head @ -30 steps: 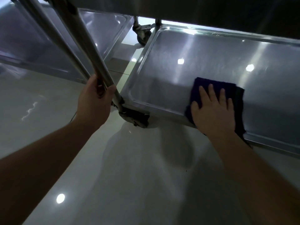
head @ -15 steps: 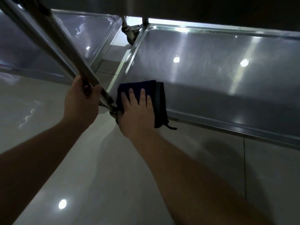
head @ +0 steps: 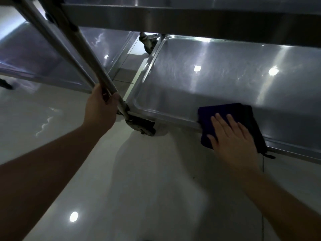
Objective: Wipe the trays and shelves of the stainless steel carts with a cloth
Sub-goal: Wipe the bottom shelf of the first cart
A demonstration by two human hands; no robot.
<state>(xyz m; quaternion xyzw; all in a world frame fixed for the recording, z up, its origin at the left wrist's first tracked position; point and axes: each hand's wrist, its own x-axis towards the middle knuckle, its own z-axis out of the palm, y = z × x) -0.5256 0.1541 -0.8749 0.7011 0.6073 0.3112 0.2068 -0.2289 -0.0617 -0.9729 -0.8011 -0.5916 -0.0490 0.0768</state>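
My left hand (head: 100, 108) is curled tight around the slanted shiny metal pole (head: 83, 54) of the cart, just above the dark wheel (head: 141, 126) at the corner. My right hand (head: 232, 138) lies flat with straight fingers on top of the folded dark blue cloth (head: 225, 112), pressing it down and not gripping it. The cloth sits over the near rim of the big shiny steel bottom shelf (head: 217, 80) and hangs a little over the glossy pale floor (head: 139, 188).
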